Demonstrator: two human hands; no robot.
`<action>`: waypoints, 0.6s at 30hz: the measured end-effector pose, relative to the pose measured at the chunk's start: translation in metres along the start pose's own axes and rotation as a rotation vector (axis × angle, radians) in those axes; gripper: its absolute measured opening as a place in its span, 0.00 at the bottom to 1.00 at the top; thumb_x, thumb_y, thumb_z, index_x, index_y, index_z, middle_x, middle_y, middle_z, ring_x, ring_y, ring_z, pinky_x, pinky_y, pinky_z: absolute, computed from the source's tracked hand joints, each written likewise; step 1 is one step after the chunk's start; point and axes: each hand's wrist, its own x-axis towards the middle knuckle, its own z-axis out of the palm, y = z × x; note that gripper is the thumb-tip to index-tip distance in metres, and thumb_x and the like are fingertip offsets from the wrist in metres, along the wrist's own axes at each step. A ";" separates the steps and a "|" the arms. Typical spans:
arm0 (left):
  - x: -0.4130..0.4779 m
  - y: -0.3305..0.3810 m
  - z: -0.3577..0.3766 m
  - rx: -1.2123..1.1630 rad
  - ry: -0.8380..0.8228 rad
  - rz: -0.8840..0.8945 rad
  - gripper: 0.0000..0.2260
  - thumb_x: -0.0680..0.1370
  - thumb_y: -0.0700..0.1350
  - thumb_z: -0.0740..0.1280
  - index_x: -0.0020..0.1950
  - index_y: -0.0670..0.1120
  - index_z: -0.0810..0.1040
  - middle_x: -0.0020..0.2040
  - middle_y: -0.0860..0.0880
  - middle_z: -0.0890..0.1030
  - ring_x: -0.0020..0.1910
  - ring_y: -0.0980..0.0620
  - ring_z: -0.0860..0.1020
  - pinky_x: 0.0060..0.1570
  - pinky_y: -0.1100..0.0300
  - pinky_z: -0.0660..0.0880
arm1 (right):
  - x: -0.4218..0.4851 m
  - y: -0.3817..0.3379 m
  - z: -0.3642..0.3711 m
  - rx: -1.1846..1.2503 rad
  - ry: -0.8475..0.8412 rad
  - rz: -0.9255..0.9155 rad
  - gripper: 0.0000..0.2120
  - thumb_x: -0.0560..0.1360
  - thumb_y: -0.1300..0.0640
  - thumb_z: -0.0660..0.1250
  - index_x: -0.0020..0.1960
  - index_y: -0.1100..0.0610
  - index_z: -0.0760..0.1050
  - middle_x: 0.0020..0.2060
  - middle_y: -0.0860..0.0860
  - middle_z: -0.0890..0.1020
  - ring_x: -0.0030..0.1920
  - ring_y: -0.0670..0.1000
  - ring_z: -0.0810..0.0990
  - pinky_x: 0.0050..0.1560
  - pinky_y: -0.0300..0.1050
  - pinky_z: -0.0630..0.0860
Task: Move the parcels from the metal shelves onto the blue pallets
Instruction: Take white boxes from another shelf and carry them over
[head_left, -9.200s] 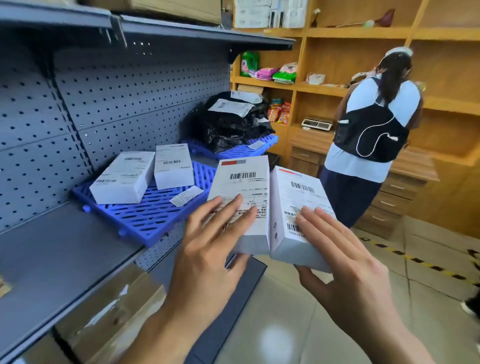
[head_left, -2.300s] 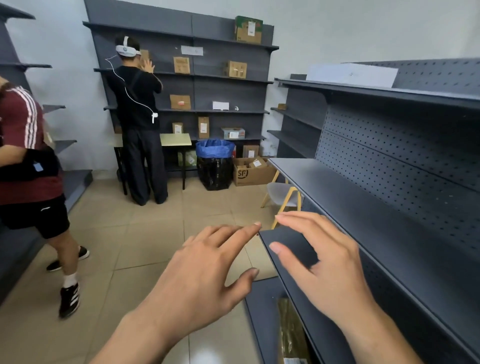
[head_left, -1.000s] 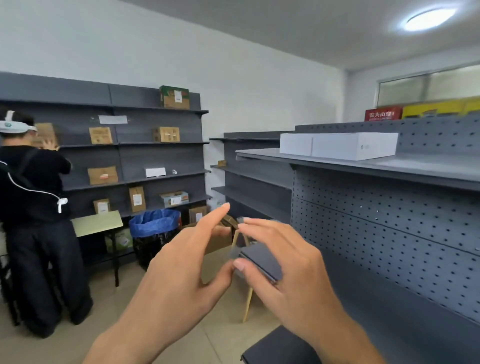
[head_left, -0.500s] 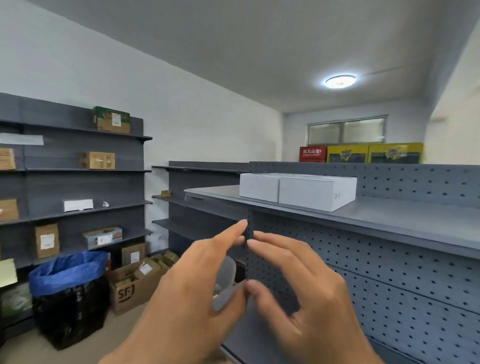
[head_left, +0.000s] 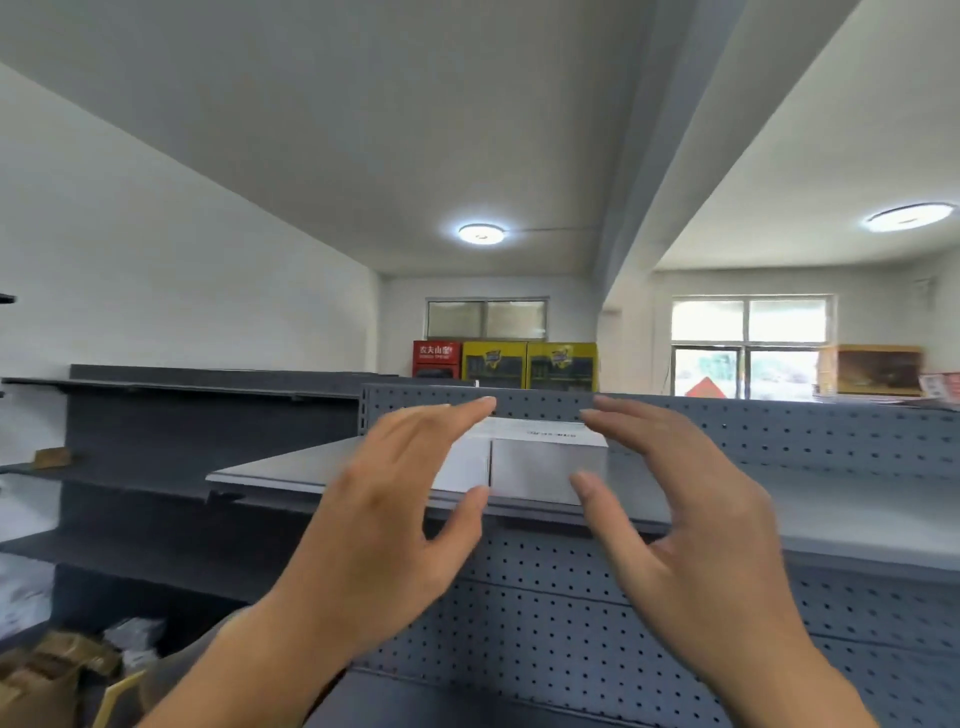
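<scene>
Two white parcels stand side by side on the top grey metal shelf (head_left: 831, 514). The right parcel (head_left: 540, 467) shows its front face and a label on top. The left parcel (head_left: 465, 467) is mostly hidden behind my left hand (head_left: 395, 514). My left hand is raised in front of the parcels with its fingers spread and holds nothing. My right hand (head_left: 675, 519) is raised at the right side of the parcels, fingers spread, holding nothing. Whether either hand touches a parcel cannot be told. No blue pallet is in view.
A perforated grey back panel (head_left: 779, 431) rises behind the top shelf. More grey shelves (head_left: 156, 384) run along the left wall. Cardboard boxes (head_left: 47, 675) lie at the bottom left. Red and yellow drink fridges (head_left: 519, 364) stand at the far wall.
My view has tilted up and closed in on the top shelf. Both hands have risen and parted, now framing the two white parcels.
</scene>
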 end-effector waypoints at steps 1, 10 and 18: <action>0.005 -0.010 -0.001 0.013 -0.041 -0.011 0.28 0.77 0.50 0.68 0.77 0.54 0.67 0.68 0.60 0.75 0.72 0.60 0.69 0.71 0.72 0.60 | 0.005 -0.001 0.005 -0.044 -0.023 0.019 0.19 0.78 0.43 0.65 0.66 0.48 0.79 0.63 0.41 0.80 0.65 0.40 0.77 0.68 0.27 0.65; 0.011 -0.071 -0.007 0.186 -0.356 -0.056 0.34 0.77 0.71 0.53 0.80 0.63 0.49 0.78 0.64 0.58 0.78 0.60 0.54 0.80 0.52 0.50 | 0.019 -0.025 0.052 -0.432 -0.400 0.177 0.35 0.75 0.29 0.49 0.77 0.43 0.67 0.75 0.40 0.70 0.77 0.45 0.65 0.77 0.45 0.61; -0.005 -0.086 -0.011 0.039 -0.259 0.009 0.38 0.75 0.68 0.63 0.81 0.59 0.54 0.72 0.63 0.61 0.73 0.60 0.56 0.70 0.60 0.65 | 0.014 -0.054 0.058 -0.613 -0.531 0.250 0.38 0.74 0.25 0.47 0.79 0.42 0.58 0.75 0.38 0.63 0.77 0.44 0.59 0.78 0.45 0.56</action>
